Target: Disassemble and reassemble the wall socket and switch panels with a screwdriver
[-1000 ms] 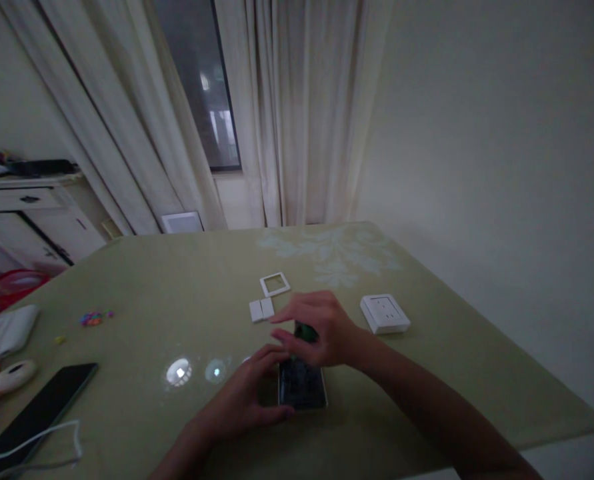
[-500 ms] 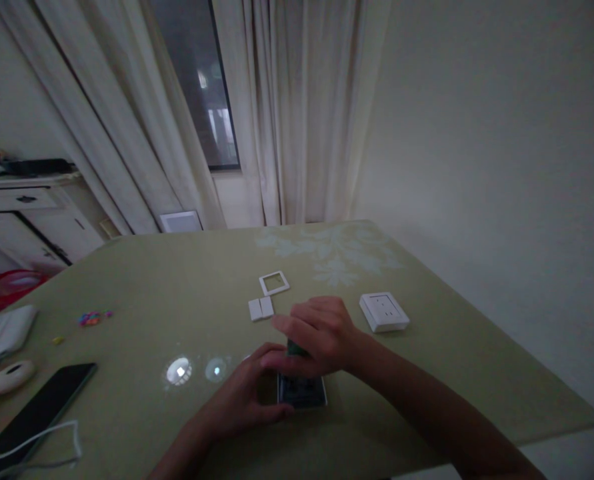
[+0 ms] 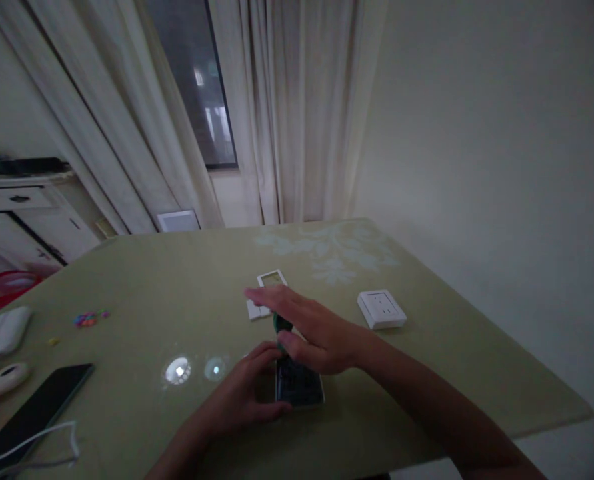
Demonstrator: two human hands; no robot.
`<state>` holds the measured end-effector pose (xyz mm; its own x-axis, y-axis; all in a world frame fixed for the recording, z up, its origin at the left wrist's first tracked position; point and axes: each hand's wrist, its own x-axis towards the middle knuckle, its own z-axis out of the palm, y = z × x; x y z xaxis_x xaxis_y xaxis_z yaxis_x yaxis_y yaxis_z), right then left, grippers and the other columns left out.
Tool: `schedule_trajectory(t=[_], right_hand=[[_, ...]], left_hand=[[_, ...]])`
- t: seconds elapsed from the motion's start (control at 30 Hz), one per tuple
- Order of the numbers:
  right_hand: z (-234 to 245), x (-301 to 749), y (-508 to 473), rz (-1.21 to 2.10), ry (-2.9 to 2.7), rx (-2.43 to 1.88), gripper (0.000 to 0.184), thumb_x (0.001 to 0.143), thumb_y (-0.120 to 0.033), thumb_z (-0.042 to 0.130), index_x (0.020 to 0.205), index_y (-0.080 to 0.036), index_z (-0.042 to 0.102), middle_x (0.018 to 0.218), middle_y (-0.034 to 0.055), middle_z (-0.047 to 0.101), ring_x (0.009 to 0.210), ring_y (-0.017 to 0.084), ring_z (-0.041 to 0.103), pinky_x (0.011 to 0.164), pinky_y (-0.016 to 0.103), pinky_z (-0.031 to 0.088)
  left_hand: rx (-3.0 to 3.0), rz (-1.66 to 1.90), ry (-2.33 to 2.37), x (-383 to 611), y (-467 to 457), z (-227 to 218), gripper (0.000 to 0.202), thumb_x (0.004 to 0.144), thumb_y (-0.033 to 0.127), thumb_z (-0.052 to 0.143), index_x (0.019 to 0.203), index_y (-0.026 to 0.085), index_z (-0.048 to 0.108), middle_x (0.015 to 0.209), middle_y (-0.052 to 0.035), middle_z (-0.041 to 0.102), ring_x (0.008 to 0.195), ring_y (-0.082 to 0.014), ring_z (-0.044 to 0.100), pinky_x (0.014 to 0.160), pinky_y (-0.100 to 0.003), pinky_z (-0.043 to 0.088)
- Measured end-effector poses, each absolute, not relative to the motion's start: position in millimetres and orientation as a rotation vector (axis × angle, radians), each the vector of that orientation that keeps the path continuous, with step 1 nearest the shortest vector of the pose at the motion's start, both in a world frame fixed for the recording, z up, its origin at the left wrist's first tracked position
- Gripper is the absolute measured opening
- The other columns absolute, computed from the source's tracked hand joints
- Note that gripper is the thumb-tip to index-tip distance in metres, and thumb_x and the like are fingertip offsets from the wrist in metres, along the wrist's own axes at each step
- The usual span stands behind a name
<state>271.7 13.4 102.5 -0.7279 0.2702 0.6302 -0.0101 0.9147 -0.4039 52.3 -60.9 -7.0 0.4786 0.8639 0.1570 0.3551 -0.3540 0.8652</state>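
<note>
Green and dark, a handle (image 3: 283, 323) stands roughly upright in the gap between the thumb and forefinger of the right hand (image 3: 317, 333). That hand is spread: its fingers reach out nearly straight past the handle's top, with the thumb well apart from them. The thumb's tip lies at the handle's lower part, though whether it presses there I cannot tell.

Directly below the right hand is the block (image 3: 301, 385), dark-faced with a pale rim, flat on the table (image 3: 177, 280). The left hand (image 3: 244, 393) is clamped on it from the left side, thumb at the near corner and fingertips at the far edge, close by the handle's lower end. Where the handle ends below is hidden by the fingers.

Just past the right hand's fingertips lie white plates (image 3: 253, 311), partly covered by that hand, and beyond them a white frame (image 3: 271, 273). To the right of the right hand, beyond its wrist, sits a white socket (image 3: 381, 309).

Well to the left of the left hand are a black phone (image 3: 37, 413) with a white cord (image 3: 74, 437) across its near end, and, farther off, a cluster of coloured beads (image 3: 89, 319).
</note>
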Motion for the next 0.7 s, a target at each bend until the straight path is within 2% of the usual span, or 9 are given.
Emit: schedule_trajectory(t=[0.07,0.13,0.2,0.27,0.37,0.43,0.47,0.6,0.7], right_hand=[[105.3,270.9,13.1,0.710,-2.373,-0.174,0.064,0.107,-0.023,0.046,0.167,-0.019,0.025,0.151,0.0173,0.059,0.118,0.019,0.069,0.099,0.037,0.054],[98.3,269.0,14.9,0.566,-2.339,-0.228,0.053,0.107,-0.029,0.055,0.158,-0.020,0.042,0.127,0.0109,0.073,0.100,0.017,0.073,0.089,0.031,0.055],[87.2,267.5,17.0,0.195,-2.264,-0.274,0.029,0.103,-0.039,0.065,0.124,-0.019,0.066,0.091,0.0028,0.075,0.077,0.017,0.069,0.071,0.028,0.051],[82.1,268.0,17.3,-0.038,-2.199,-0.291,0.026,0.100,-0.046,0.067,0.097,-0.020,0.066,0.072,-0.0010,0.067,0.063,0.016,0.062,0.061,0.028,0.044],[93.4,271.3,13.8,0.215,-2.280,-0.243,0.035,0.105,-0.044,0.055,0.124,-0.015,0.064,0.103,0.0095,0.076,0.089,0.021,0.072,0.073,0.031,0.052],[103.8,272.4,11.1,0.565,-2.357,-0.157,0.048,0.110,-0.032,0.043,0.154,-0.013,0.045,0.139,0.0168,0.068,0.116,0.021,0.071,0.091,0.033,0.056],[106.2,272.0,10.3,0.661,-2.371,-0.135,0.049,0.111,-0.029,0.042,0.159,-0.015,0.040,0.141,0.0154,0.067,0.117,0.018,0.071,0.095,0.033,0.055],[93.9,266.3,10.2,0.265,-2.235,-0.273,0.023,0.106,-0.031,0.061,0.125,-0.020,0.069,0.091,0.0025,0.078,0.076,0.015,0.071,0.070,0.026,0.052],[89.1,266.7,9.3,0.107,-2.238,-0.327,0.026,0.103,-0.039,0.065,0.118,-0.018,0.069,0.091,0.0047,0.077,0.076,0.017,0.070,0.068,0.027,0.052]], left_hand=[[1.930,0.786,1.031,52.0,-60.7,-6.9,0.062,0.077,0.028,0.091,0.135,0.032,0.069,0.144,-0.0085,0.064,0.118,-0.0317,0.069,0.102,-0.043,0.062],[1.941,0.777,1.051,51.4,-60.6,-8.0,0.063,0.077,0.029,0.091,0.136,0.031,0.069,0.140,-0.0086,0.067,0.117,-0.0321,0.069,0.101,-0.044,0.062],[1.951,0.783,1.077,50.7,-60.7,-9.3,0.062,0.077,0.030,0.091,0.136,0.030,0.069,0.134,-0.0087,0.070,0.117,-0.0327,0.069,0.103,-0.045,0.061],[1.956,0.792,1.095,50.4,-60.9,-9.6,0.060,0.077,0.031,0.091,0.133,0.030,0.070,0.132,-0.0086,0.071,0.118,-0.0336,0.069,0.105,-0.047,0.060],[1.948,0.795,1.048,51.3,-60.8,-7.5,0.058,0.079,0.032,0.090,0.133,0.031,0.070,0.135,-0.0083,0.070,0.118,-0.0330,0.069,0.102,-0.045,0.061],[1.943,0.792,1.027,52.3,-60.6,-5.6,0.060,0.079,0.030,0.089,0.135,0.033,0.069,0.139,-0.0077,0.068,0.116,-0.0315,0.071,0.100,-0.043,0.062],[1.945,0.796,1.035,52.7,-60.5,-4.8,0.061,0.078,0.029,0.090,0.135,0.033,0.069,0.140,-0.0075,0.068,0.116,-0.0313,0.071,0.100,-0.043,0.062],[1.951,0.785,1.055,53.0,-61.0,-3.5,0.061,0.077,0.029,0.090,0.135,0.032,0.069,0.136,-0.0078,0.070,0.117,-0.0322,0.070,0.100,-0.043,0.062],[1.963,0.776,1.094,52.2,-61.3,-3.7,0.057,0.078,0.030,0.090,0.132,0.029,0.071,0.130,-0.0080,0.073,0.116,-0.0326,0.070,0.102,-0.045,0.061]])
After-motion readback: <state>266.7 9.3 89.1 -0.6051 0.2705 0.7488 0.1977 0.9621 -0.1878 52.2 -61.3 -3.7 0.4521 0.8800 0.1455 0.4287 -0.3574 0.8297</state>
